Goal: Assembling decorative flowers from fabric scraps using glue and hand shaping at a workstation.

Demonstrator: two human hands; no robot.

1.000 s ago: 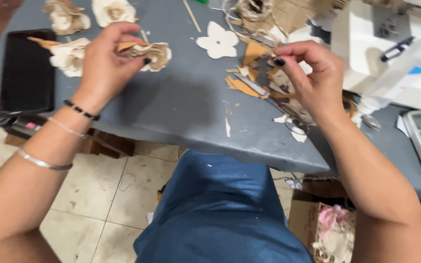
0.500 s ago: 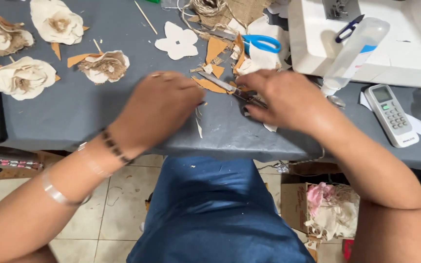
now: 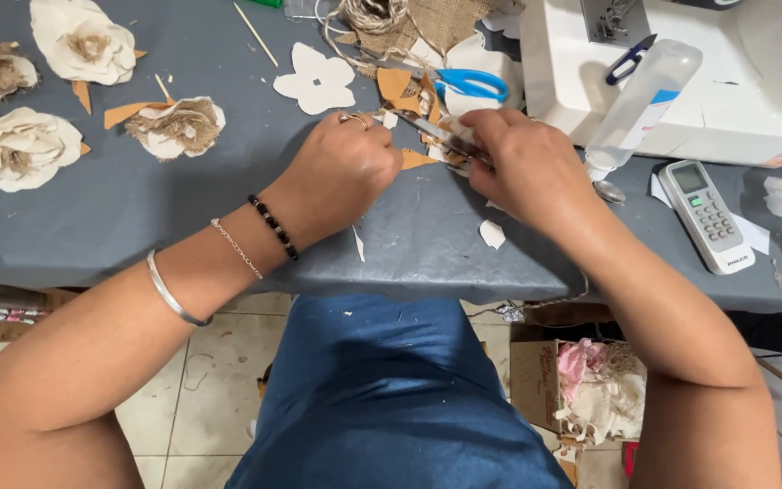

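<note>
Four finished fabric flowers [image 3: 83, 41] are laid out at the far left. A brown scrap [image 3: 416, 159] is pinched by the left hand [image 3: 341, 172]; metal scissors [image 3: 432, 136] are gripped closed by the right hand [image 3: 527, 167]. More cutting appears outstanding. A clear glue bottle [image 3: 640, 100] with a blue band lies far right.

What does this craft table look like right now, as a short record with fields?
Surface: grey table
Left hand: closed, beside the right hand, among small brown and cream scraps
Right hand: grips metal scissors
Beyond the hands: cream flower cutout, blue-handled scissors
Far left: fabric flowers
Right: clear glue bottle, white remote
</note>
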